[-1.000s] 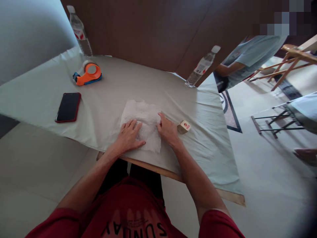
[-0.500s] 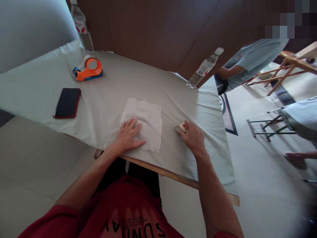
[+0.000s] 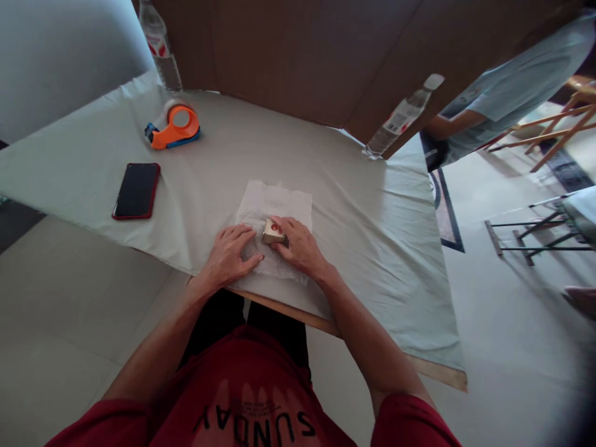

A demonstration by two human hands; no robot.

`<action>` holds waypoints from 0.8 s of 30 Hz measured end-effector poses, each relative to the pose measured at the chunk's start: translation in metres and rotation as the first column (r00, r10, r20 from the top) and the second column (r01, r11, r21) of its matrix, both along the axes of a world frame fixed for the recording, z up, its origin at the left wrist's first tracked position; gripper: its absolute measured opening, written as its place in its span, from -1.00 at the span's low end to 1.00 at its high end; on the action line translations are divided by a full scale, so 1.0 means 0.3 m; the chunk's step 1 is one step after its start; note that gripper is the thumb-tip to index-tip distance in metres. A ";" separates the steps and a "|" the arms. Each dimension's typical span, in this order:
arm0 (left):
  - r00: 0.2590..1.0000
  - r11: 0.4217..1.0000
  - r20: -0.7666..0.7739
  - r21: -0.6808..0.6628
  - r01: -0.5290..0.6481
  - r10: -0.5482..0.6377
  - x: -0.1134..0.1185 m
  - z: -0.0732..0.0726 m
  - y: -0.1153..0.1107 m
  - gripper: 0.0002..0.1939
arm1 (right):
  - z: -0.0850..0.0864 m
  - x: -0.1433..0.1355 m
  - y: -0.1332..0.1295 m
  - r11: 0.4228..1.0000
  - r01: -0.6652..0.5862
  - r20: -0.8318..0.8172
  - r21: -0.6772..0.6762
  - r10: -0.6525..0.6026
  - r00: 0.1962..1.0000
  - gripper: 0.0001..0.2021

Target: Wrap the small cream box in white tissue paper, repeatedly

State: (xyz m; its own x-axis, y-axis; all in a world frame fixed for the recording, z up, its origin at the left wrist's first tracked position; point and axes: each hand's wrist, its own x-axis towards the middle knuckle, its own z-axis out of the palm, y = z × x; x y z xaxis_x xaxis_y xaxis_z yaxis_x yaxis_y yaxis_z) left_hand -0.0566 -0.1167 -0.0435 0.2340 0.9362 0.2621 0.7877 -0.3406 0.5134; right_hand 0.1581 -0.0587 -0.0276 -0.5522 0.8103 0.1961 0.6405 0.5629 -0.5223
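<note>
A small cardboard box [image 3: 271, 231] with a red mark on top is gripped in my right hand [image 3: 300, 245], over the middle of a white bubble-wrap-like sheet [image 3: 288, 202]. My left hand [image 3: 230, 253] lies with its fingers apart on the left part of this sheet, just left of the box and not holding it. The sheet is spread flat near the table's front edge, and both hands cover parts of it.
On the cloth-covered table [image 3: 363, 261] lie a dark phone with a red case [image 3: 136, 190] and an orange tape dispenser [image 3: 174, 127]. Two plastic bottles [image 3: 161, 49] stand against a brown board [image 3: 298, 62]. A person in a light shirt [image 3: 503, 99] is beyond the board's right end.
My right hand has carried the small box leftward from the bare cloth onto the white sheet. My left hand has shifted slightly left on the sheet. The camera view has shifted a little.
</note>
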 end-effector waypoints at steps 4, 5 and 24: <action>0.998 0.998 0.012 -0.019 0.062 -0.062 -0.016 0.015 -0.014 -0.44 | -0.041 0.024 0.005 1.000 0.003 -0.047 -0.015 -0.004 0.999 -0.39; 0.996 0.995 0.001 -0.024 0.092 -0.092 -0.022 0.024 -0.023 -0.42 | -0.045 0.028 0.004 1.000 0.011 -0.054 -0.017 -0.012 0.998 -0.39; 0.987 0.981 -0.106 0.144 0.132 -0.117 0.003 0.036 -0.057 -0.79 | -0.042 0.016 0.012 0.999 0.023 -0.071 -0.048 -0.026 0.997 -0.41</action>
